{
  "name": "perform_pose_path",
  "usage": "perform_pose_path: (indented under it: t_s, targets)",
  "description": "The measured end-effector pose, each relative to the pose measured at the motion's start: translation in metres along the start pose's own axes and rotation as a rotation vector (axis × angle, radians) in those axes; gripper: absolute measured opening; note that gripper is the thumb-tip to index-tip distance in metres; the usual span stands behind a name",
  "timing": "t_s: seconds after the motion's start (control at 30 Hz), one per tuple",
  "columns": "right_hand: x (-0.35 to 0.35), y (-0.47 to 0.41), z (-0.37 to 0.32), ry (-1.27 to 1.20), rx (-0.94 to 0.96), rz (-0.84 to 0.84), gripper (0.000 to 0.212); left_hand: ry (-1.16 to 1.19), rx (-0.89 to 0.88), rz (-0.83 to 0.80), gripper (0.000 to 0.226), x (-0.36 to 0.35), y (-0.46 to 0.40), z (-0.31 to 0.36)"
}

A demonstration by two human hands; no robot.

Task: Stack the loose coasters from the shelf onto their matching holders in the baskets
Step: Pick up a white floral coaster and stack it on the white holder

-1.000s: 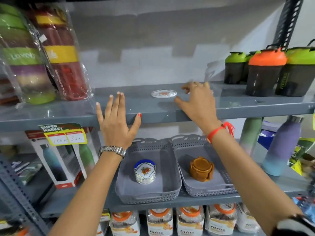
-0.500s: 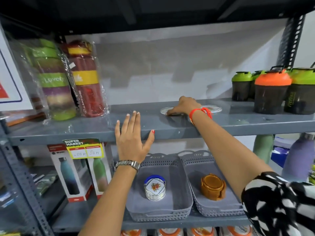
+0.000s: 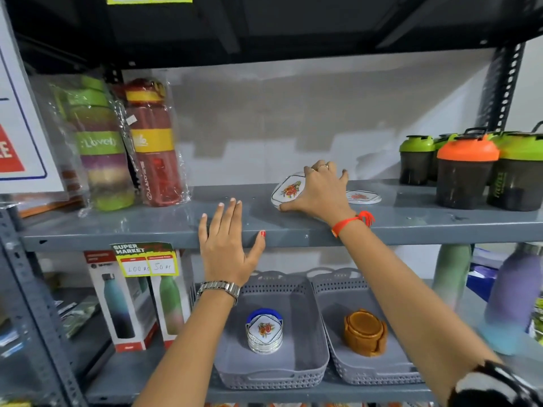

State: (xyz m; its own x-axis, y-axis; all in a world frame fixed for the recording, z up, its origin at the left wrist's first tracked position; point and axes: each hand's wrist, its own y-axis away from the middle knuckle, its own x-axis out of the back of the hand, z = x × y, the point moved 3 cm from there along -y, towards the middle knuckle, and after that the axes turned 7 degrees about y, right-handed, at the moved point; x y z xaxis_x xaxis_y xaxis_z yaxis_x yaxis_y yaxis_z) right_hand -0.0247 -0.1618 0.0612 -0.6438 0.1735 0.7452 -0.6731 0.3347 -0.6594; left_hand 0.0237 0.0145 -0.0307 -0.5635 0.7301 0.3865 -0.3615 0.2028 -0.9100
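Head view: right hand [image 3: 318, 193] tilts white floral coaster [image 3: 286, 190] off shelf [image 3: 411, 221].

Both arms reach up and forward. The left hand [image 3: 227, 245] is open and flat, fingers together and pointing up, thumb spread to the right, a metal watch on its wrist. The right hand [image 3: 316, 190] is cupped palm-down, fingers curled around a white coaster [image 3: 287, 189], a red thread on its wrist.

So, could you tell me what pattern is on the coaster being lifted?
White coaster with a red-orange floral print, in the head view.
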Motion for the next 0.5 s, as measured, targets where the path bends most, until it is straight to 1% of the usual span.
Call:
perform_pose_path:
  t_s: [0.1, 0.17, 0.23, 0.3, 0.4, 0.5]
  targets:
    - [0.025, 0.025, -0.006, -0.106, 0.01, 0.166, 0.097, 0.001, 0.003, -0.005, 0.067, 0.0, 0.0, 0.0]
    - [0.044, 0.043, -0.008, -0.238, 0.007, 0.317, 0.104, -0.001, -0.002, -0.005, 0.066, 0.0, -0.001, 0.0]
    - [0.06, 0.062, -0.01, -0.392, 0.025, 0.491, 0.105, -0.003, -0.007, -0.005, 0.066, 0.001, -0.001, 0.0]
    - [0.073, 0.078, -0.012, -0.474, 0.063, 0.62, 0.102, -0.006, -0.008, -0.015, 0.067, 0.001, -0.001, 0.0]
    - [0.093, 0.095, -0.017, -0.511, 0.114, 0.743, 0.1, -0.003, -0.007, -0.03, 0.068, 0.002, -0.002, 0.0]
    - [0.11, 0.104, -0.02, -0.524, 0.149, 0.798, 0.099, -0.011, -0.013, -0.017, 0.067, 0.002, -0.001, 0.0]
